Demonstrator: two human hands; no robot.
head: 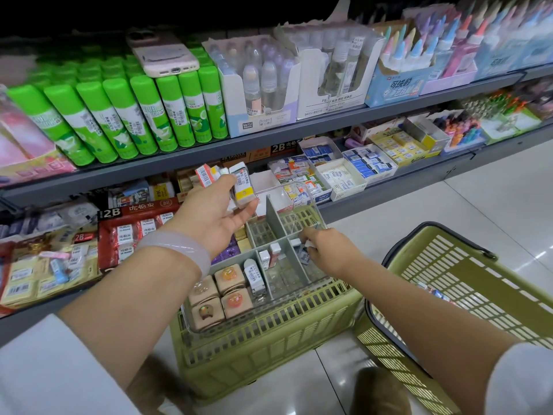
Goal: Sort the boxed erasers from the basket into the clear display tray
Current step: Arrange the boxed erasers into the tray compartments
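Left hand (pixel 214 215) palm-up, gripping several small boxed erasers (pixel 242 185); right hand (pixel 324 250) pinching a white boxed eraser (pixel 303 245) inside clear divided display tray (pixel 309 281) atop green slatted plastic basket (pixel 269 333).

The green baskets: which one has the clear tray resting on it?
The upright green basket directly below the hands carries the clear tray across its top; the other basket, to its right, is tipped on its side.
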